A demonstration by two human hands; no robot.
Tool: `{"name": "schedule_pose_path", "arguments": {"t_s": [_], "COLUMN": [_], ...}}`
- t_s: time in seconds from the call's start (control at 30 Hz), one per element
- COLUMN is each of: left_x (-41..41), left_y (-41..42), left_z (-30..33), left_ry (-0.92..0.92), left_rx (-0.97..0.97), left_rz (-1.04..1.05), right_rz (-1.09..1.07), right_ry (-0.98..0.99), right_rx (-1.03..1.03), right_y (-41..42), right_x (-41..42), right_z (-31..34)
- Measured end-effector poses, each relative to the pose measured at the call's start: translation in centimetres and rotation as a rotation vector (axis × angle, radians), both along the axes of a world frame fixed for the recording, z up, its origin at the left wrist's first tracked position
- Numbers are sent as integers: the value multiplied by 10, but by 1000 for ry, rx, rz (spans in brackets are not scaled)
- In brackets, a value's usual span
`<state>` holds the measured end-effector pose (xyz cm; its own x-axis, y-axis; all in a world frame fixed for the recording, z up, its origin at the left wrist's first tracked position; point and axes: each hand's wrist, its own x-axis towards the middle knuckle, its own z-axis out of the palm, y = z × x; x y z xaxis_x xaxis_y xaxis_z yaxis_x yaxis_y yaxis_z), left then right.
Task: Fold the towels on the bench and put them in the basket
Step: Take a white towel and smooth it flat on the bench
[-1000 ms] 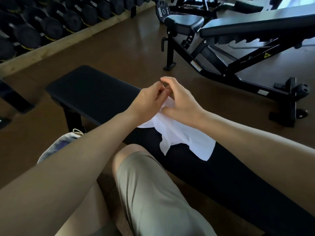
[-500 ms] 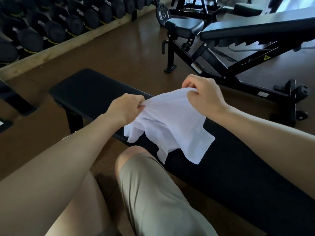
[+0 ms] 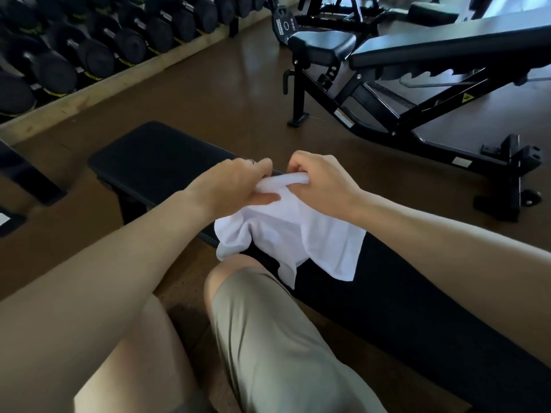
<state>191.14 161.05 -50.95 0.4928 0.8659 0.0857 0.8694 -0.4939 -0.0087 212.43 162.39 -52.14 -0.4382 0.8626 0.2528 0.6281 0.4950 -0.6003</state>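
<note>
Sitting astride the bench (image 3: 155,162), the person has a knee (image 3: 235,281) in grey shorts nearest the camera, touching the bench's near edge. Just past the knee the towel (image 3: 298,231) hangs in loose folds, its lower corners draped on the bench pad and one flap spilling over the near edge. Above it both hands meet at the towel's top hem. The left hand (image 3: 235,186) has its fingers curled and pinches the hem at the left; the right hand (image 3: 319,180) is curled likewise and grips the hem at the right, with a short rolled span of cloth stretched between them. That held hem runs left to right across the bench, while the rest of the towel falls from it toward the person. Neither hand looks nearer to the cloth than the other; both already hold it. Judging from this, the fold is barely begun: the next move likely calls for drawing the hands apart along the hem to open the cloth flat on the bench. No basket shows. Beyond the bench stand an incline bench (image 3: 432,70) to the right and dumbbells (image 3: 89,40) to the left.
</note>
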Motion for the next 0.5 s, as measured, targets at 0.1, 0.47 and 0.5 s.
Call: {"name": "schedule_pose_path", "arguments": {"t_s": [0.1,0.47,0.5], "left_x": [-8,-44,-42], "left_y": [-1,-2,4], "left_z": [-14,-52,-46], "left_ry": [35,-317,-363], "left_rx": [7,-244,-227], "left_rz": [81,880,904], "right_rz": [27,-224,-266], "right_ry": [-58,-159,-210], "right_rx": [44,-159,-161], "right_y": [-1,33,40], "right_x": [2,25,29], "right_z": [-2,-16,-17]}}
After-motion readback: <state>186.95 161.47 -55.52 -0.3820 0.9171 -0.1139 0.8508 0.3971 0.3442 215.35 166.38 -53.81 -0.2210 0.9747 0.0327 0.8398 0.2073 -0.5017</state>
